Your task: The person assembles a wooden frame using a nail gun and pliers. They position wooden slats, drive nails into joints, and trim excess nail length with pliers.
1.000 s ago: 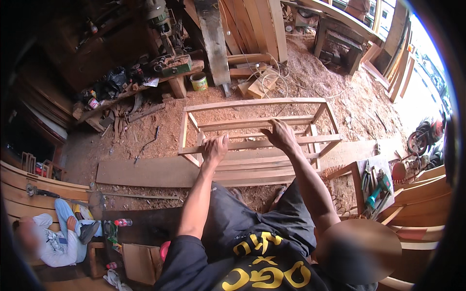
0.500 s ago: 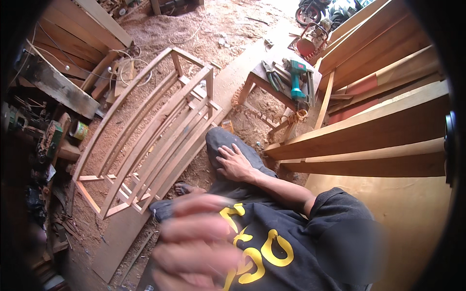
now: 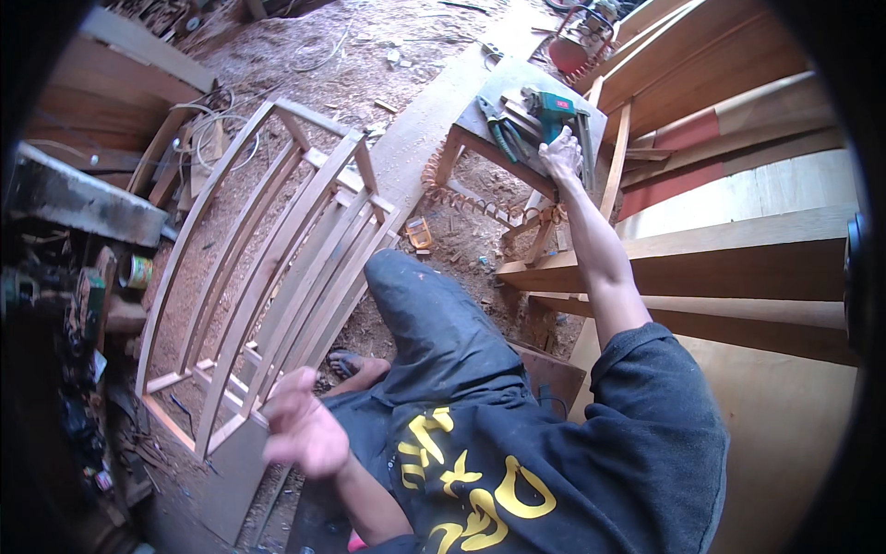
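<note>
My right arm stretches out to a low stool-like table, where my right hand (image 3: 560,155) is closed round the handle of a green nail gun (image 3: 556,108). The nail gun lies on the tabletop, its long magazine on the right. Beside it rest green-and-black pliers (image 3: 499,129). My left hand (image 3: 309,427), blurred, is raised in front of my body with loosely bent fingers and nothing visible in it. Close to it is the near end of a curved wooden frame (image 3: 245,365), made of several long slats and short crosspieces, lying at my left.
A coiled orange air hose (image 3: 461,205) hangs by the small table (image 3: 535,78). Large wooden panels (image 3: 683,245) stand at my right. A red machine (image 3: 570,54) is behind the table. Sawdust covers the floor, with a yellow item (image 3: 418,233) near my knee.
My right hand has left my knee and reached forward onto the nail gun. My left hand has dropped away from close before the camera, toward the frame. The view has shifted slightly.
</note>
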Demonstrator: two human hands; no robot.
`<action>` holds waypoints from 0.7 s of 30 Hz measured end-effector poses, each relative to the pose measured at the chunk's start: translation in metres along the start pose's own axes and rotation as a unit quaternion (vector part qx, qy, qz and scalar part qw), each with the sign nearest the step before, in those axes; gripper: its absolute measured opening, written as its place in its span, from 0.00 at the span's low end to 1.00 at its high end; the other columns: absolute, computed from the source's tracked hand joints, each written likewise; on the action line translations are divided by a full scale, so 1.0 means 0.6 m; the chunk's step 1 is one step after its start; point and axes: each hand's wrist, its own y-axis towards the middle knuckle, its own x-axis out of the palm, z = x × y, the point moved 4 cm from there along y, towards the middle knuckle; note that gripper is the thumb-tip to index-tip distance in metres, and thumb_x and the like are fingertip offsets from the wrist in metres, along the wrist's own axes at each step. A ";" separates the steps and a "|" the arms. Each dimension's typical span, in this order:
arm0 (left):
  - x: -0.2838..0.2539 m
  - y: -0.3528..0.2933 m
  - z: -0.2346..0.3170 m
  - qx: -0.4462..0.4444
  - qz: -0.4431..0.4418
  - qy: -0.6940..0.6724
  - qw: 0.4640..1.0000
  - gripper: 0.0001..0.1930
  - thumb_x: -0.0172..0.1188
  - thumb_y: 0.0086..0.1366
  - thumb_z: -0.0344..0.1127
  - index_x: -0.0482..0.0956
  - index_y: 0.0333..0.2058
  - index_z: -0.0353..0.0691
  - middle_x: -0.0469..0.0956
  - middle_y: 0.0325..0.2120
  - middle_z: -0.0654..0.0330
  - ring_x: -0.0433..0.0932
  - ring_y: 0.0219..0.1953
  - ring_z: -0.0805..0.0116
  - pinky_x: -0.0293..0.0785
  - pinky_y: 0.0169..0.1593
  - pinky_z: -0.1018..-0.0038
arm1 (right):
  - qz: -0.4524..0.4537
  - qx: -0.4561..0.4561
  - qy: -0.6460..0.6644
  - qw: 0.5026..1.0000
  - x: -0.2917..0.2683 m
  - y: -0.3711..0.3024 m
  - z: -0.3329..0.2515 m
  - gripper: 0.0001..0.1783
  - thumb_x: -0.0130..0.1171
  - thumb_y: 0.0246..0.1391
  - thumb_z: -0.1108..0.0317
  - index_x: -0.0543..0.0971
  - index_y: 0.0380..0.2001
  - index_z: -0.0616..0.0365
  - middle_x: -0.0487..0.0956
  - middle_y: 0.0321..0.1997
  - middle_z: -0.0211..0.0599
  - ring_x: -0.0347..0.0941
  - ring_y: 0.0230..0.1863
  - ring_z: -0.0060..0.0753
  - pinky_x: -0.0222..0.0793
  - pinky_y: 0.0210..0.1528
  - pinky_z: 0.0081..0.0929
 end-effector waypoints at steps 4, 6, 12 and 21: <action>-0.185 -0.176 -0.230 -0.207 0.065 0.281 0.935 0.19 0.50 0.73 0.43 0.78 0.35 0.30 0.79 0.34 0.53 0.77 0.36 0.67 0.74 0.42 0.71 | -0.031 -0.035 -0.019 0.999 0.061 0.035 0.051 0.39 0.59 0.52 0.55 0.61 0.63 0.59 0.72 0.59 0.57 0.69 0.61 0.57 0.68 0.61 0.46; -0.220 -0.265 -0.273 -0.289 0.025 0.363 0.885 0.18 0.49 0.74 0.41 0.78 0.34 0.30 0.81 0.32 0.53 0.78 0.34 0.68 0.74 0.40 0.71 | -0.037 -0.015 0.011 0.999 0.061 0.037 0.055 0.38 0.58 0.53 0.55 0.61 0.64 0.58 0.72 0.58 0.56 0.71 0.59 0.57 0.69 0.59 0.47; -0.252 -0.280 -0.317 -0.400 0.069 0.342 0.847 0.20 0.47 0.75 0.43 0.78 0.35 0.30 0.80 0.29 0.55 0.79 0.29 0.69 0.75 0.35 0.75 | 0.039 -0.015 0.000 0.999 0.002 0.085 0.035 0.38 0.51 0.54 0.62 0.58 0.69 0.56 0.75 0.54 0.60 0.76 0.52 0.58 0.73 0.53 0.49; -0.284 -0.314 -0.338 -0.486 0.132 0.321 0.802 0.20 0.47 0.75 0.44 0.76 0.41 0.29 0.80 0.33 0.52 0.81 0.33 0.66 0.77 0.35 0.74 | -0.057 0.056 -0.134 0.988 0.024 0.289 0.121 0.31 0.46 0.59 0.58 0.63 0.66 0.50 0.81 0.48 0.50 0.79 0.51 0.52 0.77 0.50 0.46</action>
